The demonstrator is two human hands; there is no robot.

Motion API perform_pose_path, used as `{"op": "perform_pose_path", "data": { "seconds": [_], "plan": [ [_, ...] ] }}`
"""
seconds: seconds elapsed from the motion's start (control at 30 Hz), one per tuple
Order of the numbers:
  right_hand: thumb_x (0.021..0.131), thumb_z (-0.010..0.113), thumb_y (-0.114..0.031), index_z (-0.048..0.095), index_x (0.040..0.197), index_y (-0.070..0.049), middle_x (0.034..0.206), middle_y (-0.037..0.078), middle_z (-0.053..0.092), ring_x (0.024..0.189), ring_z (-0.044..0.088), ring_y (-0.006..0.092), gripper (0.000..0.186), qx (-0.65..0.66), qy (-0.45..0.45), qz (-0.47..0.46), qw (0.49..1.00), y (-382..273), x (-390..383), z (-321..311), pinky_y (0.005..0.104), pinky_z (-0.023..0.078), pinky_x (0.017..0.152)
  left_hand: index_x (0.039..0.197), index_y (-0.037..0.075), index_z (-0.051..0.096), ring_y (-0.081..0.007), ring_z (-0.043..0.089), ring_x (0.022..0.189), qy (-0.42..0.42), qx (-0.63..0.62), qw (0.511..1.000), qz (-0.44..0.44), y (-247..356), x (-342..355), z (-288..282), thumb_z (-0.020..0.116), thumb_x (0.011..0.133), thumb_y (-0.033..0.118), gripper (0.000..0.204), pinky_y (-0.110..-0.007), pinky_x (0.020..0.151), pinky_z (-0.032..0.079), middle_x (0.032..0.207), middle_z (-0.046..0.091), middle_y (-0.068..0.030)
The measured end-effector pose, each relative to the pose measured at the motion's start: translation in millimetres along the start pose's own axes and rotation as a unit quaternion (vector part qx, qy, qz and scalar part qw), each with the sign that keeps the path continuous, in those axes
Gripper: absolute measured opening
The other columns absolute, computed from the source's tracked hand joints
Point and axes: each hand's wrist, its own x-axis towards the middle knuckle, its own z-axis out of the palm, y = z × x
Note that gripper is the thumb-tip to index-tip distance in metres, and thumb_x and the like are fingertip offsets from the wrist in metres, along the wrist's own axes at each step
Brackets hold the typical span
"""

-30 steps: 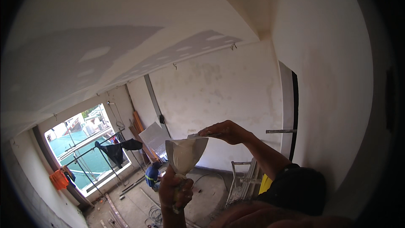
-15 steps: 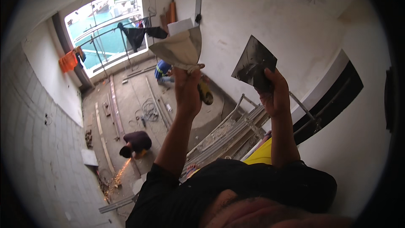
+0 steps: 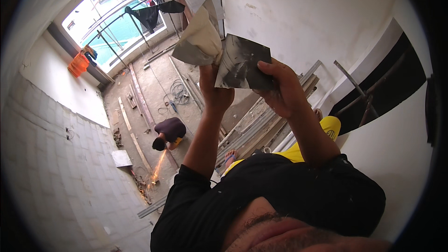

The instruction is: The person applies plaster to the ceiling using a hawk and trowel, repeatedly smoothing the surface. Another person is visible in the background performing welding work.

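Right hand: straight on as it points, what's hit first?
Likely the wide grey metal blade with cream paste in the left hand, just past the dark rectangular metal plate the right hand holds; depth unclear, they may be touching.

Cream-white putty (image 3: 201, 30) coats the grey broad blade (image 3: 187, 55); the flat plate (image 3: 242, 63) is dark grey, streaked and smeared with whitish marks. The shirt (image 3: 303, 182) is black, flecked white, the trousers (image 3: 330, 124) bright yellow with a dark print. Elsewhere: orange cloth (image 3: 78, 67), black cloth (image 3: 148, 18), a co-worker's dark purple top (image 3: 171, 129), orange sparks (image 3: 159, 164), and a grey wall (image 3: 60, 158) patterned in paler blocks.
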Motion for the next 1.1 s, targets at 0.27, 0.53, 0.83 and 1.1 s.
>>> {"op": "perform_pose_path", "data": {
  "seconds": [0.27, 0.53, 0.83, 1.1],
  "plan": [
    [0.095, 0.060, -0.013, 0.058, 0.117, 0.003, 0.103, 0.012, 0.069, 0.085, 0.071, 0.0171, 0.028, -0.015, 0.019, -0.041, 0.999, -15.0, -6.8, -3.1, 0.0293, 0.060, 0.072, 0.143, -0.001, 0.047, -0.0353, 0.053, 0.126, -0.159, 0.179, 0.970, 0.042, -13.7, -0.6, -0.9, 0.061, 0.086, -0.003, 0.059, -0.043, 0.107, 0.039, 0.143, 0.053, -0.0198],
    [0.092, 0.062, -0.011, 0.058, 0.119, 0.002, 0.105, 0.013, 0.070, 0.088, 0.072, 0.0188, 0.031, -0.020, 0.036, -0.121, 0.992, -61.0, -24.7, -18.1, 0.0295, 0.061, 0.076, 0.150, 0.010, 0.042, -0.0350, 0.061, 0.110, -0.351, 0.245, 0.903, -0.037, 4.8, 2.3, -39.1, 0.048, 0.085, -0.009, 0.068, -0.042, 0.092, 0.051, 0.146, 0.052, -0.0167],
    [0.093, 0.065, -0.001, 0.056, 0.130, -0.006, 0.119, 0.009, 0.067, 0.103, 0.068, 0.0174, 0.039, -0.182, 0.087, -0.297, 0.933, -97.3, -26.6, -49.3, 0.0307, 0.058, 0.085, 0.151, 0.004, 0.024, -0.0167, 0.042, 0.032, -0.196, -0.559, 0.632, -0.499, 38.2, -19.3, -0.1, 0.040, 0.092, 0.010, 0.062, -0.026, 0.027, 0.036, 0.063, 0.051, -0.0180],
    [0.099, 0.056, 0.000, 0.064, 0.131, -0.008, 0.137, 0.011, 0.062, 0.129, 0.057, 0.0229, 0.034, -0.526, -0.161, -0.318, 0.772, -114.0, -39.1, -58.7, 0.0372, 0.045, 0.109, 0.150, 0.014, 0.028, -0.0159, 0.036, 0.033, -0.235, -0.645, 0.524, -0.504, 66.6, 3.3, 16.3, 0.040, 0.095, 0.013, 0.056, -0.025, 0.026, 0.033, 0.063, 0.046, -0.0159]
  ]
}}
